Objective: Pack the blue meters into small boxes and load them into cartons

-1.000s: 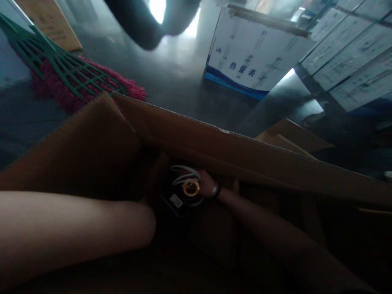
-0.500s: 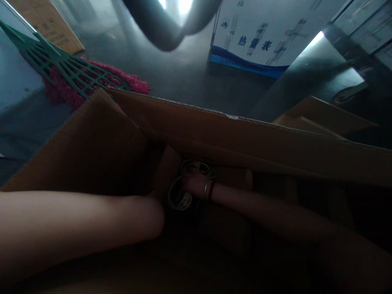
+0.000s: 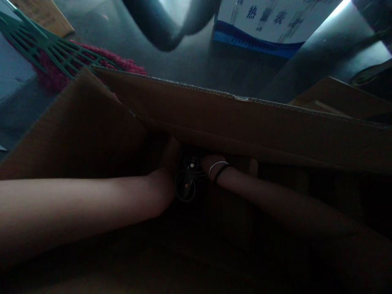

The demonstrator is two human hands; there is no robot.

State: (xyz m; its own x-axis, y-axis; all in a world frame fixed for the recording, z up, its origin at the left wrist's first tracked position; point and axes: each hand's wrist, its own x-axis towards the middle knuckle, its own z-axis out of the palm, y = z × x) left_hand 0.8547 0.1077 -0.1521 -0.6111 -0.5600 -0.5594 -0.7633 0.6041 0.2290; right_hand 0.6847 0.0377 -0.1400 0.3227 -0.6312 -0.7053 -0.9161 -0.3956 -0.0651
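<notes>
Both my arms reach down into a deep, dark cardboard box [image 3: 196, 108]. A coiled cable [image 3: 184, 200] lies low in it, between my hands, around a dark piece with two small round bright spots. Just right of the coil is my right hand [image 3: 214, 161], wearing a thin light bracelet and a black band at the wrist; its fingers are lost in the dark. My left hand [image 3: 167, 183] is bent at the wrist beside an inner cardboard piece [image 3: 172, 153], left of the coil, its fingers out of sight. Whether either hand holds anything is hidden.
Beyond the box's far edge, a green plastic rack or broom head [image 3: 45, 45] lies over red shaggy fibres [image 3: 107, 57]. A white and blue printed carton [image 3: 260, 32] stands on the grey floor [image 3: 180, 65]. Cardboard flaps [image 3: 330, 96] stick up at right. A dark blurred shape hangs at the top.
My right hand has come off the top of the coil and shifted right, uncovering it. My left wrist shows more. The box edge and background sit higher in view.
</notes>
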